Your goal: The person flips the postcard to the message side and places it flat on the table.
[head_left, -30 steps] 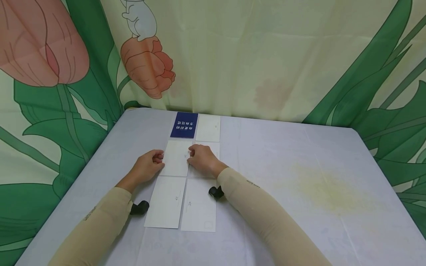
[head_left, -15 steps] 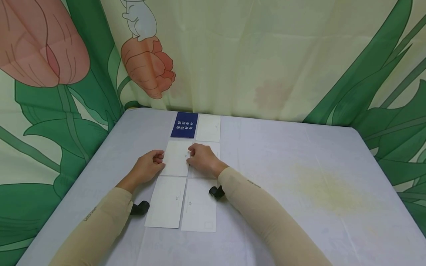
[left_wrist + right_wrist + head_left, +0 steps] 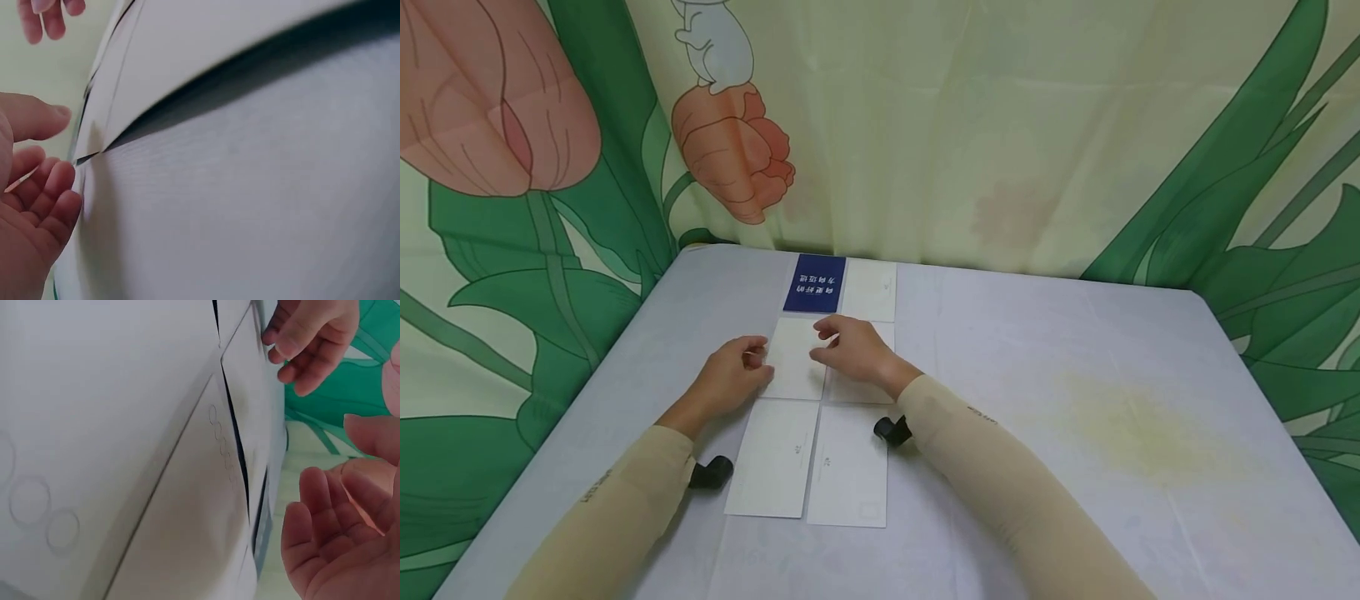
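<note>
Postcard-like cards lie flat on the table in two columns. The middle-left white card (image 3: 793, 358) sits between both hands. My left hand (image 3: 733, 375) is at that card's left edge, fingers loosely bent; the left wrist view shows its thumb apart from the fingers with nothing pinched. Over the card's right side hovers my right hand (image 3: 857, 350), thumb and fingers parted, holding nothing. It partly hides the middle-right white card (image 3: 852, 388). In the right wrist view, a row of small printed circles marks a card (image 3: 181, 519) beside the right hand (image 3: 350, 544).
At the far end are a dark blue card (image 3: 815, 283) with white characters and a white card (image 3: 869, 289). Nearer lie the front-left white card (image 3: 772, 458) and front-right white card (image 3: 848, 467). A pale cloth covers the table (image 3: 1045, 400); a flower-printed curtain (image 3: 925, 125) hangs behind.
My right hand has moved slightly left and up over the middle-left card, its thumb and fingers spreading apart. The left hand and the cards have stayed in place.
</note>
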Demonstrator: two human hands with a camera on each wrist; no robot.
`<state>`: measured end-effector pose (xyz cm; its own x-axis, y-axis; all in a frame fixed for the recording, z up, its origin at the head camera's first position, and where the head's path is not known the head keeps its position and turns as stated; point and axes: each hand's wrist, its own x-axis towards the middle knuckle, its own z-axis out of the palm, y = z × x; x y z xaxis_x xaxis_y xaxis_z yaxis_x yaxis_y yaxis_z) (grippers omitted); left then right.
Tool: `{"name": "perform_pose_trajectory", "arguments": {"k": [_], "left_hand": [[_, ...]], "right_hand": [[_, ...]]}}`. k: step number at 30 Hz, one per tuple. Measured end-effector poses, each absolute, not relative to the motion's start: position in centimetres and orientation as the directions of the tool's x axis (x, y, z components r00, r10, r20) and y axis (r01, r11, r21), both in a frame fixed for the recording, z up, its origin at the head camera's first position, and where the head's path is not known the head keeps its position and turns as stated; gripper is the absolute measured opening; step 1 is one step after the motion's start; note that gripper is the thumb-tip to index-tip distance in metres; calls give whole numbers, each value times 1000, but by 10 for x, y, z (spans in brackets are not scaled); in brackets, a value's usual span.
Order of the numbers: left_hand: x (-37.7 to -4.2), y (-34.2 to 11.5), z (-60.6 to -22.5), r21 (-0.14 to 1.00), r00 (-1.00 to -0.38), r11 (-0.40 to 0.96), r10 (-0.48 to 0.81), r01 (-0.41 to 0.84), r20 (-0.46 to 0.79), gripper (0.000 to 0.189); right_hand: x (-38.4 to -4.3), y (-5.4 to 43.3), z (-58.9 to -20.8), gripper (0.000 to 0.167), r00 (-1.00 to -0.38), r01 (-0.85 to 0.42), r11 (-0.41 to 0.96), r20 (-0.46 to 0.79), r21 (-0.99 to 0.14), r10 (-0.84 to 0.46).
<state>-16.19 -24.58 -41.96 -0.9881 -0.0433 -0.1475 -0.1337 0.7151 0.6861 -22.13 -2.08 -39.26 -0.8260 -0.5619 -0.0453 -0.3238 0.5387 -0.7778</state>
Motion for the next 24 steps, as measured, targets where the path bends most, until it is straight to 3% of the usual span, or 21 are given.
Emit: {"name": "perform_pose_trajectory", "arguments": {"k": [13, 24], "left_hand": [[-174, -243, -399, 682, -993, 725, -22, -97, -118, 63], [-207, -241, -379, 661, -998, 750, 30, -13, -54, 66]], "right_hand": [[-233, -7, -386, 55, -791, -398, 515, 0, -759, -612], [-268, -6, -368, 69, -796, -442, 575, 5, -689, -606]]}}
